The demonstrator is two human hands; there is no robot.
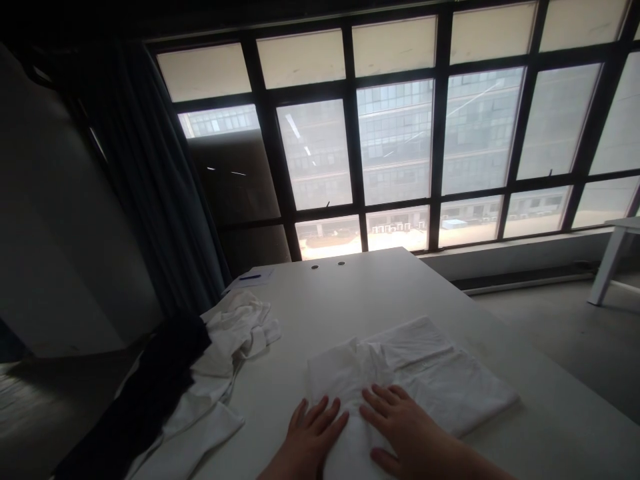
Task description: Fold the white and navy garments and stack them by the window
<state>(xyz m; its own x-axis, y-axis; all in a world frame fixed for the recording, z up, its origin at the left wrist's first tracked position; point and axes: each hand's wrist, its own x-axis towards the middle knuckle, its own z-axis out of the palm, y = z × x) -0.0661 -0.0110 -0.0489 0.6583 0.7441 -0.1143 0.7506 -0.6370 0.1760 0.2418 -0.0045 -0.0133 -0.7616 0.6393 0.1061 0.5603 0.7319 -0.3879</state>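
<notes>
A white cloth garment [435, 373], partly folded, lies on the white table [360, 293] in front of me. My left hand [315, 430] rests on its near left part with the fingers spread. Just to the right, my right hand [400, 420] lies flat on the same garment, fingers stretched forward and slightly apart. Neither hand grips the fabric. The garment's right side forms a flat folded panel, while the part by my fingertips is wrinkled. Its near end runs out of view below my hands.
Crumpled white clothes [240, 327] and a dark garment [150, 387] lie along the table's left edge. Behind them sits paper with a pen [250, 277]. Two round cable holes [341, 263] mark the far end. A dark curtain [150, 180] hangs left; another table [607, 263] stands right.
</notes>
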